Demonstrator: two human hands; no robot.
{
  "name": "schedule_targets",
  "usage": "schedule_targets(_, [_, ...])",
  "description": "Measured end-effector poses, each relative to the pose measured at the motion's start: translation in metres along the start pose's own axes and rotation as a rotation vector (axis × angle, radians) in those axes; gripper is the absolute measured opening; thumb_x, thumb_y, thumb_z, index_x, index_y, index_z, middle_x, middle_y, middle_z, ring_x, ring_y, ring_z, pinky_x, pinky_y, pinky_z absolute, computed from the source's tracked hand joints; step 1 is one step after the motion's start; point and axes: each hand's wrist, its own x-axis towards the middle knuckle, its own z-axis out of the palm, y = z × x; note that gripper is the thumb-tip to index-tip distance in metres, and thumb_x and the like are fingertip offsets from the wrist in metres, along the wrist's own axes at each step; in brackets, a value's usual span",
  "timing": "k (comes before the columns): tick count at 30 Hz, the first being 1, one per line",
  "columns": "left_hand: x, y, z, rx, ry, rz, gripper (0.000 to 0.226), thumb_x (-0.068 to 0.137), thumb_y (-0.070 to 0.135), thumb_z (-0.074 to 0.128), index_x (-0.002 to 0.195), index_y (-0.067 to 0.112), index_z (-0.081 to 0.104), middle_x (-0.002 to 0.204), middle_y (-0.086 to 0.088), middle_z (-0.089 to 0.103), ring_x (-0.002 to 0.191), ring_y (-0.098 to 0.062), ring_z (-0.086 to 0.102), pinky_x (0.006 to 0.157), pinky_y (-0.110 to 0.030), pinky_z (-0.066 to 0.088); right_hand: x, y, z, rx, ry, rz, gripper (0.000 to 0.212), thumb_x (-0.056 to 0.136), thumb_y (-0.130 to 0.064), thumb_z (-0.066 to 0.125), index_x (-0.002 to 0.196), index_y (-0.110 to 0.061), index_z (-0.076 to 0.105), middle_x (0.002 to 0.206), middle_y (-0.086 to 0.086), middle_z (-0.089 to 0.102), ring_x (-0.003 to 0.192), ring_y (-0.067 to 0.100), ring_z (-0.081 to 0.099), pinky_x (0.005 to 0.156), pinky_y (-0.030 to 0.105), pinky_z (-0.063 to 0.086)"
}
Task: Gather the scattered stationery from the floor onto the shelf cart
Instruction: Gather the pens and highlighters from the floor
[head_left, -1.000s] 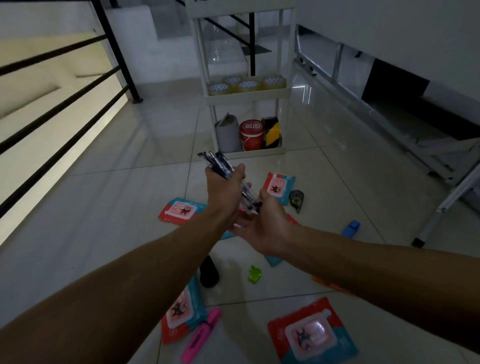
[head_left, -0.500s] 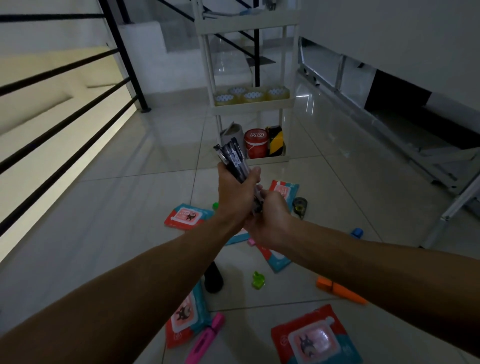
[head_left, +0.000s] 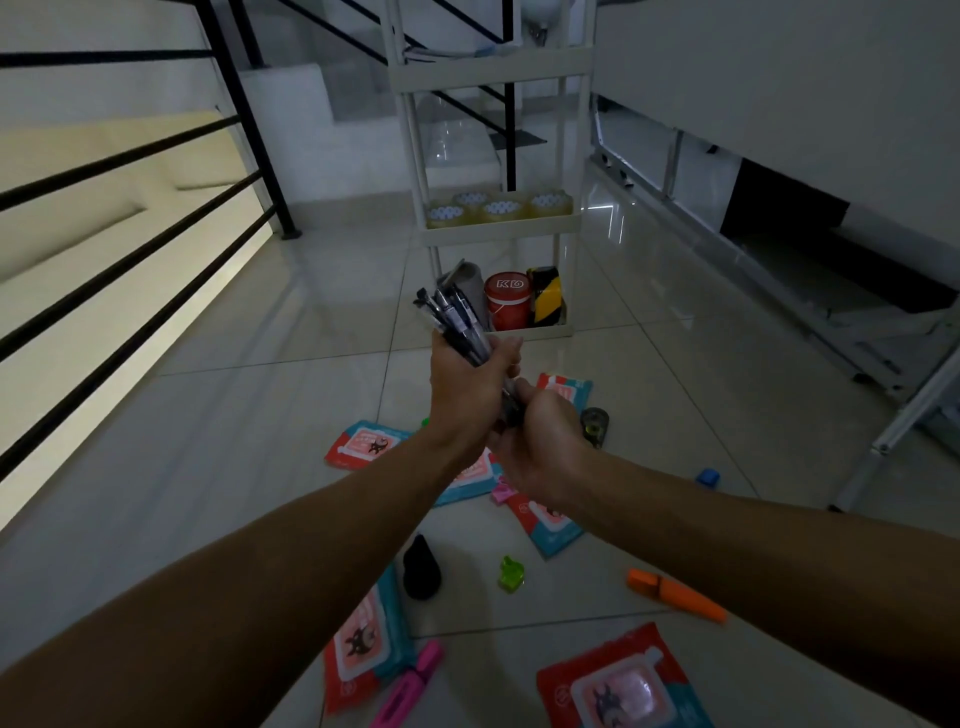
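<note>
A bundle of dark pens stands nearly upright in front of me, gripped by my left hand around its middle. My right hand is closed around the bundle's lower end, just below and right of the left. Behind them stands the white shelf cart, with tape rolls on its middle shelf and a red tub on the bottom one. On the floor lie several red-and-teal packets, a pink highlighter, an orange marker, a green clip, a black cap and a blue eraser.
A black stair railing runs along the left with a drop beyond it. A metal frame with legs stands at the right. A correction tape dispenser lies near the cart. Open tiled floor stretches left of the cart.
Both hands have risen and moved toward the cart with the pens. The bundle has tilted from slanted to nearly upright, and my right hand has closed around its lower end.
</note>
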Motion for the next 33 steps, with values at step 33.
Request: schedule_targets(33, [0.029, 0.011, 0.000, -0.494, 0.143, -0.460, 0.018, 0.089, 0.020, 0.071, 0.084, 0.008, 0.058, 0.052, -0.001, 0.056, 0.048, -0.011, 0.054, 0.059, -0.030, 0.051, 0.002, -0.029, -0.004, -1.273, -0.173, -0.118, 0.036, 0.105, -0.034, 0.039, 0.136, -0.018, 0.042, 0.113, -0.001, 0.057, 0.091, 0.012, 0.058, 0.073, 0.028, 0.049])
